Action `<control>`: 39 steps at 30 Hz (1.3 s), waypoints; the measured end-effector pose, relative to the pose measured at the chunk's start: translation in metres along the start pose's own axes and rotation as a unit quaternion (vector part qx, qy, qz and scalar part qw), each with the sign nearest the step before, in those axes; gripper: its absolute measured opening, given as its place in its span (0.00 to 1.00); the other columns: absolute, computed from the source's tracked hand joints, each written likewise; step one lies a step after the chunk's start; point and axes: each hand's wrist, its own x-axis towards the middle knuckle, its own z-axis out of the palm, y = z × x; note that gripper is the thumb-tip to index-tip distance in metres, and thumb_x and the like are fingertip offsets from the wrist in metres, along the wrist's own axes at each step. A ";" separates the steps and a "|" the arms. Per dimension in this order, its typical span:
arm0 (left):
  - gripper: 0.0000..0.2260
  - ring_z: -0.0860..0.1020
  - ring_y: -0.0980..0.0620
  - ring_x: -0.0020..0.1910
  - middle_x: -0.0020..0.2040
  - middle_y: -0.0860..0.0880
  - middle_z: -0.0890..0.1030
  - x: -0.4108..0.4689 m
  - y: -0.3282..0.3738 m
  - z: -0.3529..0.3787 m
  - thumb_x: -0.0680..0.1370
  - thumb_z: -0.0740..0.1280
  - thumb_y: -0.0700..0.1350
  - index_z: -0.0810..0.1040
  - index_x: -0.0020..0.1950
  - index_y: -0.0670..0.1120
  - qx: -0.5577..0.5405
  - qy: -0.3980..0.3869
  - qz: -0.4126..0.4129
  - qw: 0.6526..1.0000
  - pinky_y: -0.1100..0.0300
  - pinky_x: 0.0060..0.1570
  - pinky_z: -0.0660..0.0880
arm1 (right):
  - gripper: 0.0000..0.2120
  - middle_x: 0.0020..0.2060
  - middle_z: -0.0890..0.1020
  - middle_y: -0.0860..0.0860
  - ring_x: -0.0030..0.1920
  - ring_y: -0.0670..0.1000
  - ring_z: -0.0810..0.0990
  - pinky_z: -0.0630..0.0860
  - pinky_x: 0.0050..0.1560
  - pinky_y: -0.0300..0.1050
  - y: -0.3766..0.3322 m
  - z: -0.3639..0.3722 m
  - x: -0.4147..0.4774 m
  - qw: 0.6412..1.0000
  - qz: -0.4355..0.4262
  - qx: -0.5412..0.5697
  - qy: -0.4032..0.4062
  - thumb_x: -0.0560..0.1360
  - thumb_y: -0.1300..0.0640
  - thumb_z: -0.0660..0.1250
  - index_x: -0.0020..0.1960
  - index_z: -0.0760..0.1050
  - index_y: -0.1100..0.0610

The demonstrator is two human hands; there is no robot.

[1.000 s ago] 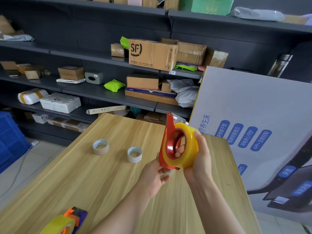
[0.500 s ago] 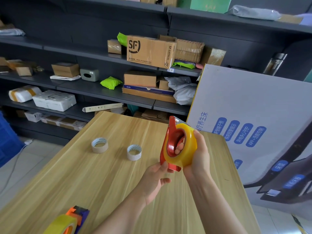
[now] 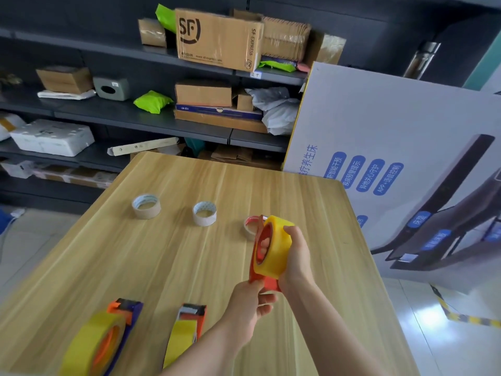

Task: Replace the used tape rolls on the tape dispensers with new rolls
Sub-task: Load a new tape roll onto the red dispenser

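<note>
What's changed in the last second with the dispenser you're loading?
The red dispenser with its yellow roll has come down toward the table; the view tipped down too. The right hand still grips the roll, the left hand still pinches the dispenser's lower end. The left core and middle core lie where they were.

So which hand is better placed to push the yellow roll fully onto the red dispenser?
Probably the right hand: it grips the yellow roll, while the left hand only pinches the red dispenser at its lower end.
</note>
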 end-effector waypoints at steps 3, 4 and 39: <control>0.10 0.77 0.48 0.35 0.35 0.47 0.82 -0.004 -0.025 -0.005 0.80 0.57 0.37 0.79 0.48 0.40 0.003 0.022 -0.032 0.999 0.57 0.37 0.71 | 0.20 0.31 0.81 0.59 0.29 0.56 0.77 0.74 0.37 0.48 0.020 -0.015 -0.005 0.999 0.033 -0.020 -0.006 0.68 0.47 0.64 0.45 0.80 0.65; 0.10 0.77 0.48 0.36 0.36 0.47 0.83 -0.006 -0.034 -0.007 0.80 0.57 0.38 0.78 0.49 0.41 0.000 0.027 -0.044 0.999 0.56 0.38 0.71 | 0.18 0.32 0.81 0.59 0.30 0.56 0.78 0.75 0.38 0.49 0.025 -0.021 -0.009 0.999 0.042 -0.023 -0.016 0.71 0.49 0.64 0.46 0.79 0.65; 0.08 0.77 0.51 0.35 0.43 0.46 0.81 -0.004 -0.160 -0.056 0.79 0.60 0.41 0.78 0.46 0.41 0.196 0.021 -0.284 0.938 0.61 0.31 0.72 | 0.10 0.48 0.83 0.54 0.45 0.51 0.83 0.80 0.37 0.40 0.138 -0.119 -0.037 0.957 0.182 -0.198 -0.107 0.81 0.53 0.63 0.58 0.76 0.58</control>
